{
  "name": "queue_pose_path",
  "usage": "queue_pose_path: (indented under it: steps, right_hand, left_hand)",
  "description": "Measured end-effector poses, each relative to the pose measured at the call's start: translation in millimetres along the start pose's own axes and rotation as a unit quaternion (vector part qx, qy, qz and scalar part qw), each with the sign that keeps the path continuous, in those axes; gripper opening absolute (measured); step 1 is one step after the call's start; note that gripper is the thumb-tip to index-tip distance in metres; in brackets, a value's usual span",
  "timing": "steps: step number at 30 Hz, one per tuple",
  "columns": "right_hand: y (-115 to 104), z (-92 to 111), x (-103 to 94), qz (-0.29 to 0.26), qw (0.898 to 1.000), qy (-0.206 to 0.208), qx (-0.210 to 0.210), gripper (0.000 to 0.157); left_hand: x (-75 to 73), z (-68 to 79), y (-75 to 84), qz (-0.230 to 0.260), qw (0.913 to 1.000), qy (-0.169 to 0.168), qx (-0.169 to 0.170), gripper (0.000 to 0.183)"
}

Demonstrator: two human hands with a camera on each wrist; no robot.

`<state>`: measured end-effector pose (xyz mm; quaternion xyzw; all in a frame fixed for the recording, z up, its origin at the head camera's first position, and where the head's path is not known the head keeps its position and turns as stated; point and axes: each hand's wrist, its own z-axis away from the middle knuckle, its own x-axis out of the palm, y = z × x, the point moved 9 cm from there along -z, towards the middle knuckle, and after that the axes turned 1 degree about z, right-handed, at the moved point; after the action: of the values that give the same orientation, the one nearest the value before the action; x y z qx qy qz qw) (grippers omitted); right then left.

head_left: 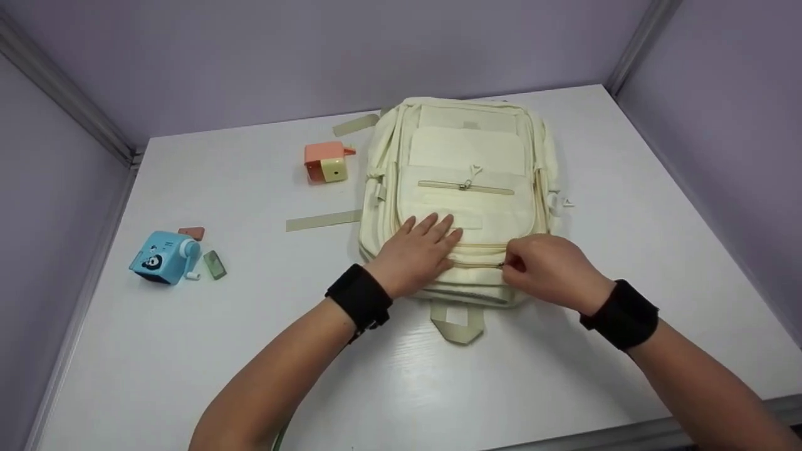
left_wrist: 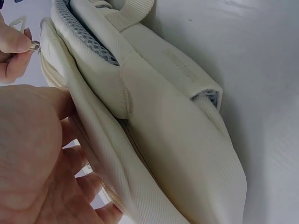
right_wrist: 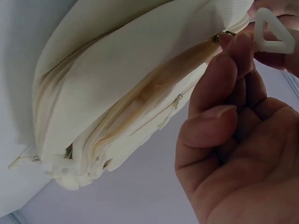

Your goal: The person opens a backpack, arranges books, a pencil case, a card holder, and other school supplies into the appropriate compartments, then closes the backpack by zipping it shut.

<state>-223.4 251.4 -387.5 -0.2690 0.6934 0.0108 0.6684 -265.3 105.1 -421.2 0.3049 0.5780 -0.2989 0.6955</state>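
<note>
A cream backpack lies front side up on the white table, its top loop toward me. My left hand rests on its near part with the fingers spread and straight, pressing the fabric beside a zipper. To the right, my right hand pinches the zipper pull, a white triangular tab, at that zipper's right part. The right wrist view shows the zipper slider at the fingertips and a gap along the zipper behind it. The inside of the pocket cannot be made out.
A pink and yellow crank pencil sharpener stands left of the backpack. Farther left are a blue crank sharpener, a green eraser-like block and a reddish one. A strap stretches out leftward. Purple walls border the table.
</note>
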Motion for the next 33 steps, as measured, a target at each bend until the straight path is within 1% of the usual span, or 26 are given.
queue_pose_path:
  steps: [3,12,18,22,24,25,26,28,30,31,33]
  right_hand:
    - [-8.9,-5.3,2.5,0.004,1.000,0.006,-0.006,0.016]
    - [-39.3,-22.3,14.1,0.003,0.999,0.016,-0.040,0.013]
    - [-42.2,-28.3,16.1,0.004,0.999,0.013,-0.037,0.013]
    - [-37.5,-28.1,16.5,-0.009,1.000,0.009,-0.021,0.012]
    - [-35.0,-27.8,16.5,-0.016,1.000,0.008,-0.012,0.011]
    - [-34.2,-27.9,16.2,-0.020,1.000,0.007,-0.007,0.011]
    - [-34.1,-28.1,15.8,-0.024,1.000,0.006,-0.003,0.011]
    - [-34.5,-28.8,15.0,-0.031,0.999,0.007,0.002,0.011]
    - [-35.1,-29.9,14.0,-0.034,0.999,0.010,0.006,0.012]
    - [-35.2,-30.4,13.6,-0.036,0.999,0.011,0.008,0.013]
    - [-35.4,-30.8,13.6,-0.035,0.999,0.013,0.010,0.014]
  left_hand:
    - [0.9,-0.9,0.6,0.000,1.0000,0.002,-0.004,0.058]
    - [4.0,2.8,-1.5,-0.002,1.0000,0.005,-0.007,0.060]
    - [3.8,0.1,-1.3,-0.001,0.9998,0.020,0.001,0.060]
    - [3.1,0.0,-1.8,0.013,0.9993,0.034,0.007,0.060]
    - [-1.9,2.6,0.0,0.019,0.9979,0.062,0.011,0.058]
    - [-5.5,4.6,1.7,0.023,0.9961,0.085,0.014,0.056]
    - [-10.2,7.5,4.2,0.026,0.9929,0.114,0.019,0.052]
    - [-19.5,14.6,10.7,0.027,0.9824,0.183,0.027,0.041]
    - [-25.9,20.5,17.3,0.027,0.9678,0.248,0.032,0.028]
    - [-27.4,22.1,19.7,0.028,0.9613,0.272,0.032,0.023]
    - [-27.9,22.8,22.9,0.029,0.9517,0.305,0.023,0.016]
